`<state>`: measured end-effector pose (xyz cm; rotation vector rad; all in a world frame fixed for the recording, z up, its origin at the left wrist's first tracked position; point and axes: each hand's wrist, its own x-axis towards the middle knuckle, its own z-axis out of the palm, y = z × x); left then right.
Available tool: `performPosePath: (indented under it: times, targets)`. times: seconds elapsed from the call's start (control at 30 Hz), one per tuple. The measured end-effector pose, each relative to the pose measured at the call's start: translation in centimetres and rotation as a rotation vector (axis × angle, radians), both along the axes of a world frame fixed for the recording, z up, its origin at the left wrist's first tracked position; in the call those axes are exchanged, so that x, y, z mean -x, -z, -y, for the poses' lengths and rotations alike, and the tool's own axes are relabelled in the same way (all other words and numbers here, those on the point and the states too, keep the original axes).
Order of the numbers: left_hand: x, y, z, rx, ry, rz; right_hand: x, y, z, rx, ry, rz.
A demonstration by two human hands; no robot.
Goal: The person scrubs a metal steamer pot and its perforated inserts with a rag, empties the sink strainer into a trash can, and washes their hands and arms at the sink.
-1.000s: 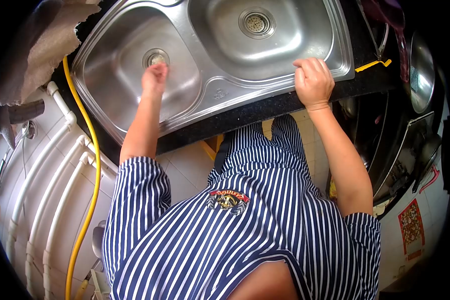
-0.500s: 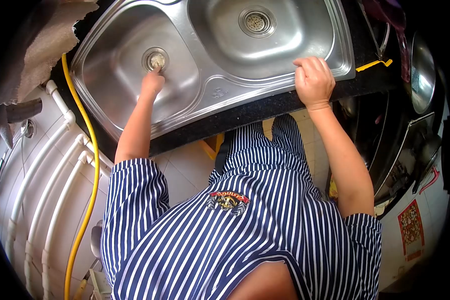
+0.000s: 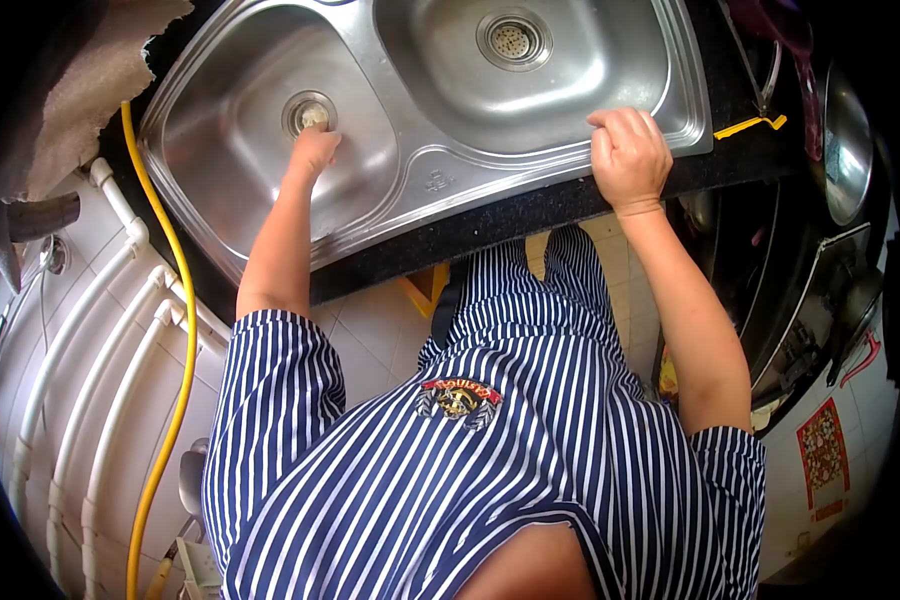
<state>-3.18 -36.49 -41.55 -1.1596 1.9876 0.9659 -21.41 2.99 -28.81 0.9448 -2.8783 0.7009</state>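
Note:
My left hand reaches into the left basin of a steel double sink. Its fingertips are at the drain, touching pale matter that lies in it; the fingers look drawn together, and what they grip, if anything, is hidden. My right hand rests with curled fingers on the front rim of the sink, beside the right basin. The right basin has a perforated drain strainer.
A yellow hose and white pipes run down at the left. Brownish cloth hangs at the upper left. A yellow-handled item and a metal bowl are at the right. Black counter edge lies before me.
My left hand has moved slightly over the drain, from a blurred position to a pointing finger, then to fingertips down at the pale matter. My right hand has stayed on the rim.

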Motion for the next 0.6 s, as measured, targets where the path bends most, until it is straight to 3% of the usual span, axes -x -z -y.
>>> performPosePath:
  times: [0.17,0.3,0.6]
  targets:
    - [-0.6,-2.6,-1.2,0.144,0.062,-0.103,0.0,0.1,-0.1,0.003,-0.004,-0.002]
    - [-1.3,-1.5,0.0,0.172,0.062,-0.157,0.0,0.0,-0.1,0.006,0.001,0.0]
    - [-0.5,-0.7,0.3,0.194,-0.183,-0.149,0.1,-0.1,0.1,0.005,0.005,0.005]
